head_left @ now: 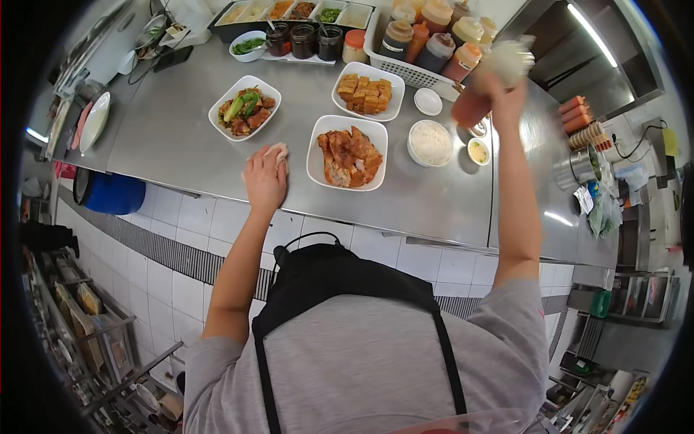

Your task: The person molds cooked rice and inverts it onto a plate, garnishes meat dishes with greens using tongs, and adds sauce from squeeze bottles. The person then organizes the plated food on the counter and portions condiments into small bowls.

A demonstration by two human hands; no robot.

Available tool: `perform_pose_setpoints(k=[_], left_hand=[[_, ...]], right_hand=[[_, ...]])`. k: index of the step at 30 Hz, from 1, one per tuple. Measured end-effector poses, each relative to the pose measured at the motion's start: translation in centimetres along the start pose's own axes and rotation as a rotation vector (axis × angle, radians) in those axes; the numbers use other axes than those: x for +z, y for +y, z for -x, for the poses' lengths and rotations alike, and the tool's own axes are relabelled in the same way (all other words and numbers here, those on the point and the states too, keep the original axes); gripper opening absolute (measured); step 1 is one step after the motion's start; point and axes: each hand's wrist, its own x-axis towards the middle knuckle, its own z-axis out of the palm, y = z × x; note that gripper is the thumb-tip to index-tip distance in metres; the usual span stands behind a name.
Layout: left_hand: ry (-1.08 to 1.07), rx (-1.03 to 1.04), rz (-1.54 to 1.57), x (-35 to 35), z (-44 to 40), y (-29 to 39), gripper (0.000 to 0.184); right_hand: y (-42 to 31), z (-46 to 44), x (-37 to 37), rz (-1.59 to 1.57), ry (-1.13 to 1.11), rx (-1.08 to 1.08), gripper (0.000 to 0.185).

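My left hand [264, 179] rests on the steel counter near its front edge, fingers closed over a crumpled pale cloth [277, 150]. To its right stands a square white bowl of roasted chicken pieces [350, 158]; beyond it, to the left, is a bowl of meat and greens [247, 112]. My right hand [504, 98] is raised at the right, wrapped round a squeeze bottle of reddish sauce [470, 108] that is tilted and smeared by motion. Below it are a small cup of yellowish sauce [478, 151] and a round bowl of white rice [430, 142].
A bowl of crispy golden pieces [365, 95] and a small white lid [428, 101] sit mid-counter. Behind them stand a white basket [412, 74] of several squeeze bottles, dark sauce jars [303, 41] and a topping tray [354, 14]. An oval plate [95, 123] lies far left.
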Motion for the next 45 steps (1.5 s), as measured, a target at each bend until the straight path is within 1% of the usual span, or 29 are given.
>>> perform_pose_setpoints(k=[2, 3, 4, 6, 7, 9, 10, 12, 16, 19, 21, 25, 27, 28, 30, 31, 32, 34, 35, 36, 37, 38, 39, 40, 41, 42, 43, 44, 45], left_hand=[[0.022, 0.001, 0.001, 0.0, 0.0, 0.0, 0.028], [0.034, -0.002, 0.001, 0.1, 0.2, 0.0, 0.028], [0.033, -0.008, 0.004, 0.1, 0.4, -0.1, 0.028], [0.035, 0.016, 0.021, 0.1, 0.2, -0.3, 0.027], [0.037, 0.015, 0.021, 0.1, 0.1, -0.3, 0.027], [0.047, 0.017, 0.031, 0.2, 0.2, -0.4, 0.026], [0.047, 0.021, 0.03, 0.1, 0.3, -0.4, 0.026], [0.06, 0.017, 0.047, 0.1, 0.3, -0.3, 0.027], [0.051, 0.013, 0.055, 0.4, 0.6, -0.7, 0.028], [0.025, 0.002, 0.058, 0.7, 0.4, -0.8, 0.029], [0.014, -0.021, 0.037, 0.5, 0.4, -0.7, 0.029], [-0.002, -0.024, 0.031, 0.3, 0.4, -0.7, 0.03], [-0.002, -0.006, 0.037, 0.2, 0.3, -0.6, 0.031], [-0.001, -0.002, 0.041, 0.1, 0.3, -0.4, 0.031], [0.039, -0.002, 0.061, -0.2, 0.2, -0.1, 0.029], [0.047, 0.008, 0.071, -0.1, 0.2, -0.2, 0.029], [0.046, 0.012, 0.069, 0.1, 0.3, -0.4, 0.029], [0.041, 0.024, 0.076, -0.1, 0.8, -0.3, 0.029], [-0.03, 0.083, 0.114, -0.8, 1.0, 0.0, 0.029], [-0.104, 0.139, 0.148, -1.3, 1.2, 0.3, 0.029], [-0.11, 0.141, 0.147, -1.6, 1.5, 0.6, 0.029], [-0.139, 0.174, 0.176, -1.9, 1.8, 0.9, 0.028], [-0.169, 0.204, 0.205, -2.0, 2.2, 1.1, 0.028], [-0.177, 0.201, 0.2, -2.1, 2.6, 1.4, 0.028], [-0.175, 0.242, 0.231, -2.0, 3.0, 1.9, 0.028], [-0.174, 0.284, 0.261, -2.1, 3.5, 2.4, 0.028], [-0.191, 0.29, 0.292, -2.2, 3.9, 3.0, 0.028], [-0.201, 0.286, 0.286, -2.4, 4.3, 3.5, 0.028], [-0.243, 0.277, 0.33, -2.5, 4.8, 3.9, 0.028]], right_hand=[[-2.7, 4.8, 2.4, 0.147, -0.359, 0.082, 0.053], [-4.4, 6.8, 3.1, 0.341, -0.471, 0.123, 0.053], [-5.4, 7.9, 3.8, 0.377, -0.631, 0.163, 0.056], [-7.1, 8.6, 4.6, 0.62, -0.905, -0.034, 0.053], [-7.4, 8.8, 4.9, 0.62, -0.904, -0.036, 0.053], [-7.8, 9.2, 5.4, 1.15, -0.879, -0.533, 0.044], [-8.2, 9.4, 5.7, 1.149, -0.876, -0.531, 0.044], [-9.2, 9.3, 6.1, 1.221, -0.854, -0.789, 0.033], [-9.7, 9.5, 5.9, 1.295, -0.939, -0.806, 0.027], [-9.4, 8.8, 5.9, 1.365, -0.834, -0.785, 0.027], [-9.3, 9.3, 6.1, 1.24, -0.708, -0.737, 0.026], [-9.0, 11.7, 5.2, 1.185, -0.769, -0.683, 0.028], [-9.3, 12.3, 4.1, 1.145, -0.871, -0.428, 0.041], [-8.3, 12.6, 3.6, 1.15, -0.868, -0.426, 0.041], [-5.5, 13.3, 2.6, 0.633, -0.748, 0.017, 0.059], [-6.0, 13.5, 2.3, 0.405, -0.761, 0.217, 0.065], [-5.4, 13.8, 2.0, 0.415, -0.748, 0.212, 0.065], [-3.0, 14.8, 1.4, 0.084, -0.568, 0.314, 0.062], [-2.9, 14.6, 1.1, -0.107, -0.455, 0.46, 0.061], [-2.4, 13.7, 0.4, -0.194, -0.364, 0.483, 0.061], [-1.8, 12.2, -0.4, -0.283, -0.272, 0.507, 0.062], [-1.8, 10.1, -1.2, -0.175, -0.141, 0.492, 0.06], [-1.6, 7.6, -1.9, -0.172, -0.032, 0.365, 0.049], [-1.9, 4.6, -2.7, -0.117, 0.04, 0.207, 0.051], [-2.4, 2.0, -3.2, -0.026, 0.129, 0.139, 0.051], [-0.6, -0.8, -3.5, -0.066, 0.191, 0.026, 0.051], [0.9, -2.9, -3.4, -0.112, 0.279, -0.046, 0.059], [2.5, -4.6, -3.4, -0.124, 0.267, -0.101, 0.062], [4.6, -5.9, -3.4, -0.052, 0.283, -0.068, 0.064]])
